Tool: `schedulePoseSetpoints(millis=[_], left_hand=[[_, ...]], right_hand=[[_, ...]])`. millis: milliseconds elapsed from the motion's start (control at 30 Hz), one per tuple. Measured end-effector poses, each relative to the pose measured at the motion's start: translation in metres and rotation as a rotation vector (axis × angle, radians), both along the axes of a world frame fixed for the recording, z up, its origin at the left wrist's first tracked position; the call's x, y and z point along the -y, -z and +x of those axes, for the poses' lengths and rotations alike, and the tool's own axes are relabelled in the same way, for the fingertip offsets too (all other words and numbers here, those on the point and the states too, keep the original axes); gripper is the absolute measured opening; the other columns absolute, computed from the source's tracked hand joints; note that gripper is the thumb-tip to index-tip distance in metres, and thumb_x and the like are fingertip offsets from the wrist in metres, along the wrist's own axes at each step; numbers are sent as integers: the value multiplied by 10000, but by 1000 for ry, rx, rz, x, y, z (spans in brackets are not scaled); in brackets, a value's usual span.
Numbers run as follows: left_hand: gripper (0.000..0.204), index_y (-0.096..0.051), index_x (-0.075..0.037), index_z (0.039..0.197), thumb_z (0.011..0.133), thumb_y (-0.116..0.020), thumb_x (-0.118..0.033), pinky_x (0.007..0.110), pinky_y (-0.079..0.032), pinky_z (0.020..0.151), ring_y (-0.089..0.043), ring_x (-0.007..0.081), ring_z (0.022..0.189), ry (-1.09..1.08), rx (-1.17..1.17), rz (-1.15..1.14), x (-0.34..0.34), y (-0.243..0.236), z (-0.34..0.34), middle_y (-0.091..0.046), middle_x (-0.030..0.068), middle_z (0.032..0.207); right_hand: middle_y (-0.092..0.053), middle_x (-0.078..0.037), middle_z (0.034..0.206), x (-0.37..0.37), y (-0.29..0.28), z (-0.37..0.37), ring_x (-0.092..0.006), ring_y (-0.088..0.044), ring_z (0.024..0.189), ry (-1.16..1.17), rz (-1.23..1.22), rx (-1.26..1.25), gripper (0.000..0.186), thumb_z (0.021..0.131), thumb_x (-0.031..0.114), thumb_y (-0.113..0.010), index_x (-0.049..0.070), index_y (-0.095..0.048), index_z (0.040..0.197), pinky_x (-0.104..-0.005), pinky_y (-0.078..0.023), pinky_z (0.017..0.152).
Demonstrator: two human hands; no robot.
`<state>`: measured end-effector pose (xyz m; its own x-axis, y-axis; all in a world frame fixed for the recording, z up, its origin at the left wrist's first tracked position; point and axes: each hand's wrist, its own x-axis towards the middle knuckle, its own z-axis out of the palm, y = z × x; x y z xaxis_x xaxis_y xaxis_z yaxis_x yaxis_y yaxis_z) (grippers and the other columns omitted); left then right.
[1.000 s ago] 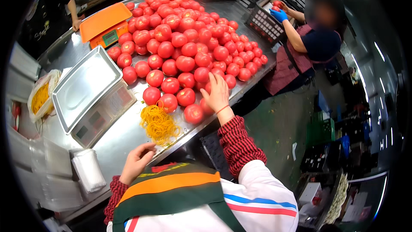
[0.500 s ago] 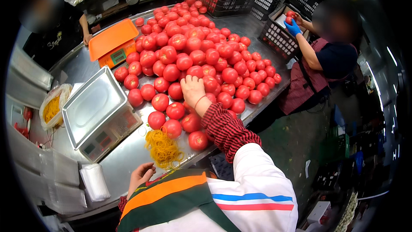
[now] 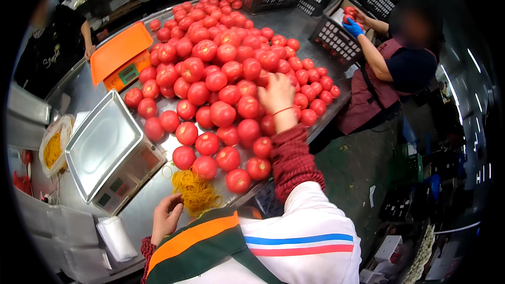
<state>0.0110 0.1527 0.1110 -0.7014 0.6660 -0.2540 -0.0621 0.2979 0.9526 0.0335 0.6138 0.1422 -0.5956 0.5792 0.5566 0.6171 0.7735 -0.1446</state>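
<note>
A large heap of red tomatoes [image 3: 222, 113] covers the metal table. My right hand [image 3: 280, 96] reaches across to the heap's right side, its bent fingers on the tomatoes there; blur and the tomatoes hide whether one is gripped. Low at the left, my left hand [image 3: 167, 214] is empty, fingers loosely curved and apart from the thumb. Right beside it lies a tangle of yellow rubber bands [image 3: 195, 193] on the table, close to the nearest tomatoes.
A steel-topped scale [image 3: 108, 139] and an orange scale [image 3: 121, 52] stand left of the heap. A bag of yellow bands [image 3: 52, 150] and a white plastic roll [image 3: 117, 238] lie farther left. At right, a blue-gloved person [image 3: 392, 58] holds tomatoes over a black crate [image 3: 336, 42].
My right hand has moved to the right across the heap, and some tomatoes near it have shifted. The view has moved slightly; my left hand remains by the rubber bands.
</note>
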Motion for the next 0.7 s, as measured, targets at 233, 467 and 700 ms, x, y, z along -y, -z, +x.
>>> schedulePoseSetpoints(millis=[233, 467, 700], left_hand=[[309, -602, 21, 1182, 880, -630, -36, 322, -503, 875, -657, 229, 977, 10, -192, -73, -1, -2, 1, -661, 126, 1010], [728, -465, -48, 1351, 700, -785, -92, 410, -445, 996, -530, 361, 1174, 71, -876, 75, -72, -48, -28, -496, 186, 1309], [690, -523, -35, 1279, 670, -821, -159, 420, -453, 985, -552, 335, 1153, -225, -621, -61, -13, -28, -110, -563, 190, 1207]], right_hand=[[-639, -209, 1071, -62, 56, 24, -352, -630, 1010, -178, -389, -338, 564, 733, 324, -781, 31, -597, 1178, -417, -507, 894], [-613, -172, 1027, 159, -14, 12, -292, -596, 936, -676, -987, -413, 198, 959, 64, -478, -28, -585, 1097, -374, -491, 847], [-620, -154, 855, 153, -7, 47, -347, -615, 792, -322, -391, -345, 172, 847, 166, -692, 24, -624, 918, -410, -519, 704]])
